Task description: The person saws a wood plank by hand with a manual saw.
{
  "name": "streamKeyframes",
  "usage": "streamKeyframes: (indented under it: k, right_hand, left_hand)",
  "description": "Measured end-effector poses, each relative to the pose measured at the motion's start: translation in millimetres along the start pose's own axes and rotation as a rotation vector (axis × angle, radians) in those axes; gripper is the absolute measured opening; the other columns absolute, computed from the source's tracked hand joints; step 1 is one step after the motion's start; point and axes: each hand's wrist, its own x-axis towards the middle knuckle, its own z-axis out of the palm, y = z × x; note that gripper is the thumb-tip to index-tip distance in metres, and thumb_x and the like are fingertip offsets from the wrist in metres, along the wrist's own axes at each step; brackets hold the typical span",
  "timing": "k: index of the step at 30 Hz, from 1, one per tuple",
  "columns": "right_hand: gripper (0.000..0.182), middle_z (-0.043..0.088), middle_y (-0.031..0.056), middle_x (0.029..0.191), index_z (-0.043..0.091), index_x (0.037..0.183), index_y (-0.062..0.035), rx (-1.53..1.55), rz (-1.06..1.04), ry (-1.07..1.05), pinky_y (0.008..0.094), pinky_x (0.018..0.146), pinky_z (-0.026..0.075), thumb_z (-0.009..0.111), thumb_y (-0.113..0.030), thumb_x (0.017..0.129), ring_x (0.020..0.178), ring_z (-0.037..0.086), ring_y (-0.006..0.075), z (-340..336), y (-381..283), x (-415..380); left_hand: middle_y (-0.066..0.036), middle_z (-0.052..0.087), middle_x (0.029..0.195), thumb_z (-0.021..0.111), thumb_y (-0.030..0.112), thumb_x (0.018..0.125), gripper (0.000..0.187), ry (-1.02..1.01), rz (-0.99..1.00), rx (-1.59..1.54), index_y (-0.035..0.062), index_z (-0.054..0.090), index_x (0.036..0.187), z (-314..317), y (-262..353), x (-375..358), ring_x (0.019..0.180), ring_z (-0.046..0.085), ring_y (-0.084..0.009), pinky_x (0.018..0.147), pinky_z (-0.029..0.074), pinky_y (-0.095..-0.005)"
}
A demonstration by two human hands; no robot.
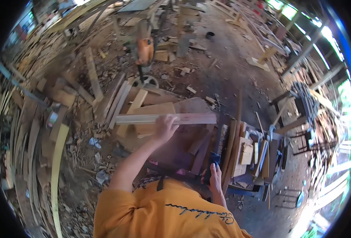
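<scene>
My left hand [166, 127] is closed around the middle of a long, narrow wooden board [199, 118], which lies crosswise in front of me. Beneath that board is a wider, pale wooden panel [159, 108] on a brown work surface [171, 144]. Close to my body on the right, my right hand [214, 177] wraps round a dark blue-black object [215, 159]. Its kind cannot be made out, since fingers cover part of it. Just beyond it, dark wooden strips [201, 154] lie on the surface.
Stacked wood offcuts [245, 152] stand at the right edge of the work surface. An orange-bodied machine [145, 51] is ahead, slightly left. Long planks [59, 166] and scraps cover the ground on the left. A dark metal stand [302, 99] is at the right.
</scene>
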Motion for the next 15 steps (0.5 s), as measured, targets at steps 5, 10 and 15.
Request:
streamKeyframes:
  k: [5, 10, 15]
  right_hand:
    - [0.035, 0.058, 0.0089, 0.066, 0.043, 0.105, -0.0103, -0.076, -0.041, 0.006, 0.0320, 0.039, 0.050, 0.053, -0.043, 0.099, 0.046, 0.059, 0.0194, 23.7, 1.6, 0.4]
    - [0.036, 0.058, 0.0094, 0.067, 0.043, 0.108, -0.0090, -0.134, -0.013, 0.008, 0.0320, 0.039, 0.050, 0.054, -0.042, 0.098, 0.046, 0.060, 0.0197, 55.7, -0.1, -2.7]
    - [0.038, 0.059, 0.0103, 0.067, 0.042, 0.111, -0.0084, -0.183, 0.021, 0.051, 0.0324, 0.039, 0.050, 0.054, -0.042, 0.098, 0.047, 0.060, 0.0210, 88.8, 1.2, -2.0]
  left_hand:
    - [-0.005, 0.056, 0.110, 0.072, 0.035, 0.080, 0.039, 0.003, 0.050, 0.096, 0.0166, 0.063, 0.113, 6.6, -49.8, 19.4, 0.106, 0.049, -0.0289, 0.095, 0.036, -0.0472]
    - [-0.006, 0.057, 0.109, 0.070, 0.037, 0.081, 0.032, -0.057, -0.010, 0.062, 0.0148, 0.066, 0.104, 13.6, -67.3, 23.8, 0.106, 0.050, -0.0290, 0.094, 0.037, -0.0475]
    - [-0.010, 0.059, 0.108, 0.065, 0.039, 0.085, 0.030, -0.071, -0.031, 0.048, 0.0131, 0.066, 0.099, 29.0, -77.0, 20.7, 0.107, 0.050, -0.0293, 0.091, 0.040, -0.0476]
